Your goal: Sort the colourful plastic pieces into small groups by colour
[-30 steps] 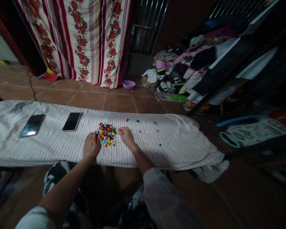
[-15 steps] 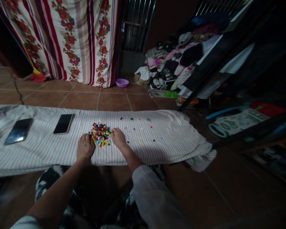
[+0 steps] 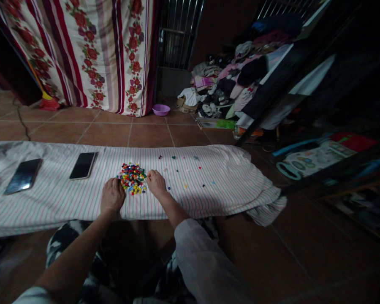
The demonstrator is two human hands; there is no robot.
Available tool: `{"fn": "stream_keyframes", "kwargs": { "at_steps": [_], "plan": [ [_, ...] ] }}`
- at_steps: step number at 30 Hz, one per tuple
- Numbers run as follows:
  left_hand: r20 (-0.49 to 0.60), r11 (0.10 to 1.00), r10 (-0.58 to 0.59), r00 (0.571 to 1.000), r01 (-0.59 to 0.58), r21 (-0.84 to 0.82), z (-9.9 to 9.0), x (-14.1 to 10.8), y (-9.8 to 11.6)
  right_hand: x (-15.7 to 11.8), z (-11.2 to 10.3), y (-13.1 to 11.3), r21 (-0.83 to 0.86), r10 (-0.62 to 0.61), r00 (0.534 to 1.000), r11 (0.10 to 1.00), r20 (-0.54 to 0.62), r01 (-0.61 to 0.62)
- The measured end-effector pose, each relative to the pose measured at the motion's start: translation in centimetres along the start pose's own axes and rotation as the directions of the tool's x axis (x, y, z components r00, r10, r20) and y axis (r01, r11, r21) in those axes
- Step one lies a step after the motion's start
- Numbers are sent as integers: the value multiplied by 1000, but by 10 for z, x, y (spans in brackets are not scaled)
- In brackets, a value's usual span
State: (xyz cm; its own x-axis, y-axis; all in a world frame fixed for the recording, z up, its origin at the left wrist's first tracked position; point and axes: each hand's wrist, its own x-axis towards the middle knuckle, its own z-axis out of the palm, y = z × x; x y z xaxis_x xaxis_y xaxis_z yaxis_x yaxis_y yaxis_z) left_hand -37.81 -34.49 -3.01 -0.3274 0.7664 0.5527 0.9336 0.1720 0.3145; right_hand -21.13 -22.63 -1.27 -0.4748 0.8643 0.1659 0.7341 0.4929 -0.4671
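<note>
A heap of small, many-coloured beads lies on a striped cloth in front of me. My left hand rests at the heap's left edge, back up, with its fingers lying against the beads. At the right edge, my right hand is closed, fingertips drawn into a pinch. Whatever it may hold is too small or hidden to make out. To the right of that hand, small groups and single beads are spread apart, among them a yellow bead, a red bead and a grey cluster.
Left of the heap lie a phone and a second dark-screened phone. Beyond the cloth, a purple basin stands on the tiled floor near a floral curtain. A pile of clothes is at the back right.
The view has shifted slightly. Both hands stay at the edges of the heap, and the spread-out beads keep their places.
</note>
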Motion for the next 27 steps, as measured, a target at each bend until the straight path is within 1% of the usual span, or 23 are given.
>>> {"fn": "stream_keyframes", "kwargs": {
  "at_steps": [6, 10, 13, 16, 19, 23, 27],
  "plan": [
    [4, 1000, 3, 1000, -3, -2, 0, 0, 0, -1, -2, 1, 16, -8, 1000, 1000, 15, 8],
    [-5, 1000, -4, 1000, 4, -4, 0, 0, 1, -2, -8, 5, 99, -28, 1000, 995, 12, 27],
    [-3, 1000, -2, 1000, 2, -4, 0, 0, 1, -5, -16, 14, 162, -26, 1000, 986, -10, 27],
    [-7, 1000, 7, 1000, -7, 5, 0, 0, 0, -11, -26, 28, 206, 0, 999, 979, -37, 8],
    [-5, 1000, 15, 1000, -15, 18, 0, 0, -1, -19, -40, 48, 223, 21, 996, 975, -82, -2],
    [-2, 1000, 16, 1000, -15, 21, 1, -1, -1, -30, -57, 78, 217, 59, 980, 976, -191, -17],
    [1, 999, 5, 1000, -5, 40, 1, -1, 0, -40, -68, 105, 190, 66, 952, 982, -297, -9]
  ]
}}
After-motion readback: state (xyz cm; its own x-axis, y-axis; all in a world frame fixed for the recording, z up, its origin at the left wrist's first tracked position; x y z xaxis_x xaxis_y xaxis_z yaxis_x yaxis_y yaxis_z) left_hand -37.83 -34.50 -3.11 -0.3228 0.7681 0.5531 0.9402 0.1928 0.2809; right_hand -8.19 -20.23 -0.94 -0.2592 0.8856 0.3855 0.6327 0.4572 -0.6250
